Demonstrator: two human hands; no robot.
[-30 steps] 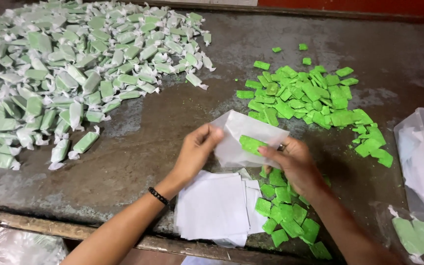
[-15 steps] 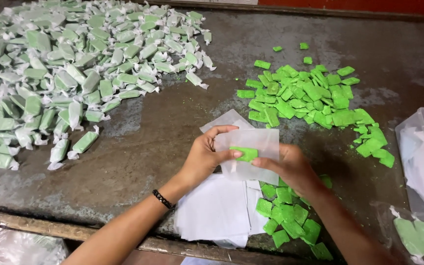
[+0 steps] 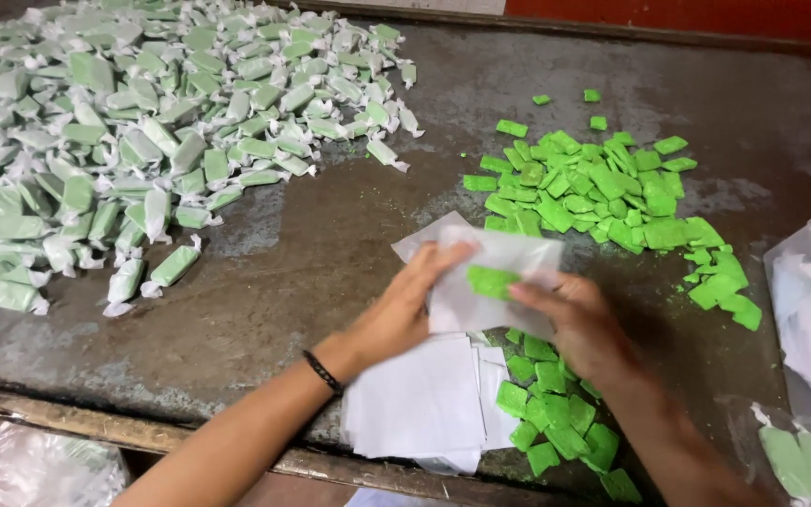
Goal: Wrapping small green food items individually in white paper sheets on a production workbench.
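Nearest, a stack of white paper squares (image 3: 420, 399) and a small heap of green pieces (image 3: 556, 413) lie at the table's near edge. Just beyond, the left hand (image 3: 401, 305) and right hand (image 3: 579, 319) pinch a translucent wrapper sheet (image 3: 481, 282) between them, a green candy piece (image 3: 492, 280) lying on it between the fingertips. Farther right spreads a pile of unwrapped green pieces (image 3: 593, 188); far left, wrapped candies (image 3: 143, 131) cover the metal table (image 3: 330, 253).

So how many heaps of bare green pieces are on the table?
2. One big heap lies far right of the wrapped pile; a smaller heap sits near the table edge beside the paper stack, partly hidden under the right hand.
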